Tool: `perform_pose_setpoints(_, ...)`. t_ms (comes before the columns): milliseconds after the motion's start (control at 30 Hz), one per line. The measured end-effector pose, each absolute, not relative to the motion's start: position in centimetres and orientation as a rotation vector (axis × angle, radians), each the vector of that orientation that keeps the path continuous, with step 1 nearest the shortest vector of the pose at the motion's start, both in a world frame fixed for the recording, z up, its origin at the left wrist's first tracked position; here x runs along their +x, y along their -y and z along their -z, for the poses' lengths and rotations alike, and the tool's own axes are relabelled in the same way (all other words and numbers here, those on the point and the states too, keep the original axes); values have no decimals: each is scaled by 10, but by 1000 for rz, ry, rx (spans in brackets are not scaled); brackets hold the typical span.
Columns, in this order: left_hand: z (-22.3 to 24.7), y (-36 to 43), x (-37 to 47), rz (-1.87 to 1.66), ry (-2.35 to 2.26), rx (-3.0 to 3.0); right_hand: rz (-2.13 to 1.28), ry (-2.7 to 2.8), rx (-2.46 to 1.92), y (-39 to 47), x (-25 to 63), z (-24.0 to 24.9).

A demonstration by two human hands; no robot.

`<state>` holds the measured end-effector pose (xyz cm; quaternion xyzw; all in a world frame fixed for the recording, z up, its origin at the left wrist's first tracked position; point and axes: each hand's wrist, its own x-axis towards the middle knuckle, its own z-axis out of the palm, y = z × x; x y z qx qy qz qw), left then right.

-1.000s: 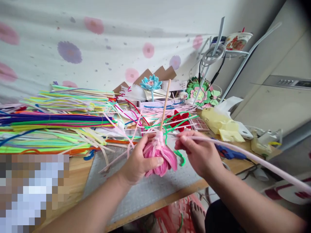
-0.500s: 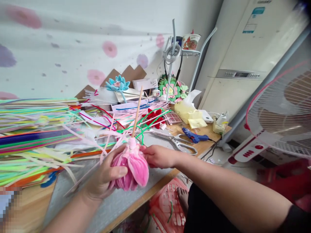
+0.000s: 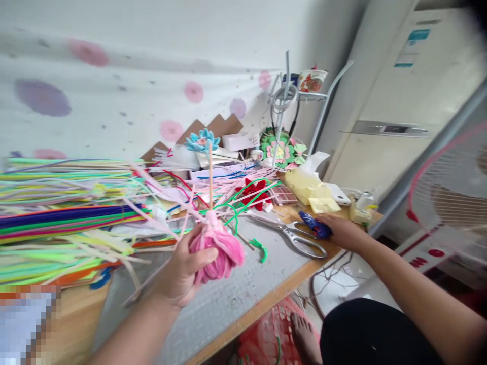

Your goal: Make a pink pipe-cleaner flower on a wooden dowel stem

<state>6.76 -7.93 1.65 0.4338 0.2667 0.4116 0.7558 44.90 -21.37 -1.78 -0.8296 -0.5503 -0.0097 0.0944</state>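
Observation:
My left hand [image 3: 190, 266] is closed around a pink fuzzy flower [image 3: 222, 256], which hangs upside down above the grey mat. Out of its pale pink base a thin wooden stick [image 3: 211, 177] points upward. At the table's right edge my right hand [image 3: 340, 230] is on a blue hot glue gun [image 3: 317, 225], its fingers closed over the handle end. Large silver-handled scissors [image 3: 292, 235] lie just left of the glue gun. Between flower and scissors, a short green fuzzy piece [image 3: 259, 249] rests on the mat.
Bundles of coloured pipe cleaners [image 3: 72, 215] cover the table's left side. A red fuzzy flower [image 3: 254, 193], a blue flower [image 3: 203, 140] and a yellow tissue pack [image 3: 304, 185] lie farther back. A fan [image 3: 449, 203] stands at right; a red plastic basket [image 3: 262, 334] sits below the table edge.
My right hand has left the flower and reached right to the glue gun. The left hand still holds the flower. The view has shifted, and the green piece on the mat now shows.

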Motion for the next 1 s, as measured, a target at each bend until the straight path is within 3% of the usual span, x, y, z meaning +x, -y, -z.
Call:
perform_pose_setpoints(200, -11, 76, 65, -890, -474, 1023, 90, 1412, -2159, 213, 438, 11)
perform_pose_setpoints(400, -10, 79, 63, -821, -378, 1090, -545, 1424, -1447, 214, 335, -22)
perform_pose_setpoints(500, -9, 81, 61, -820, -355, 1125, -549, 1678, -1278, 207, 292, -44)
perform_pose_setpoints(1000, -4, 80, 58, -812, -269, 1194, -339, 1880, -1272, 197, 283, -47)
